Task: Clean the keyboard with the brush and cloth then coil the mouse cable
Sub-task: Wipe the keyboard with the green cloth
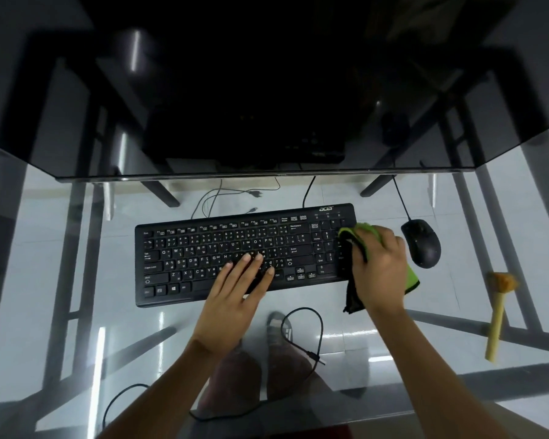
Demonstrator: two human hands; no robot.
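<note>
Head view: keyboard (244, 251) lies left-right (cloth (358, 236) in R hand (379, 267)).

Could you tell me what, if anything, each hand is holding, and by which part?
The right hand grips the green cloth by its bunched upper part, pressing it on the keyboard. The left hand holds nothing.

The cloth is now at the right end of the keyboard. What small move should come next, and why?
Probably sweep the cloth leftward along the keys. The right hand presses it on the number pad only, the left hand lies flat steadying the keyboard, and the rest looks unwiped.
</note>
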